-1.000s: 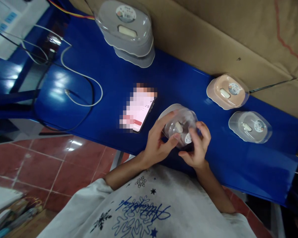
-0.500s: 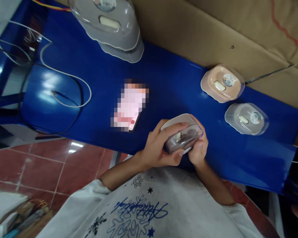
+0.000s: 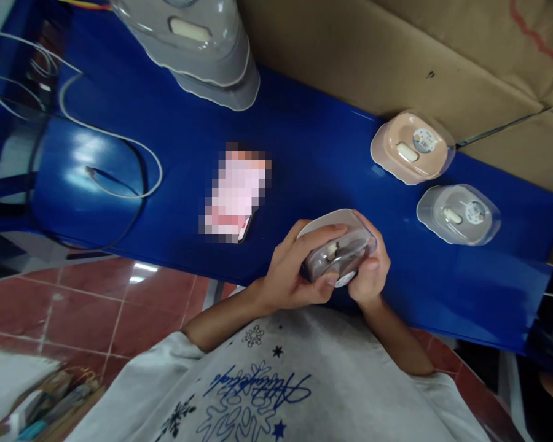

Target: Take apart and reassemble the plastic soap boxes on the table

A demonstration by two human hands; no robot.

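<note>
Both of my hands are wrapped round a small grey plastic box with a clear cover [image 3: 348,255], held tilted just above the table's near edge. My left hand [image 3: 292,270] grips it from the left, fingers across the top and thumb along the near side. From the right, my right hand [image 3: 372,273] clasps it, its thumb against the clear cover. A cream oval piece shows through the cover, and part of a round label appears by the left thumb. The fingers hide much of the box.
A phone with a blurred screen [image 3: 236,195] lies on the blue table [image 3: 313,153]. Beyond it stand stacked grey covered boxes [image 3: 212,67]. A peach box [image 3: 412,148] and another grey box [image 3: 458,215] sit at right. A white cable [image 3: 115,135] loops at left; cardboard [image 3: 396,55] lines the back.
The box has turned slightly in my hands, so a bit of its round label now shows. The left thumb has shifted a little. The camera view has moved slightly.
</note>
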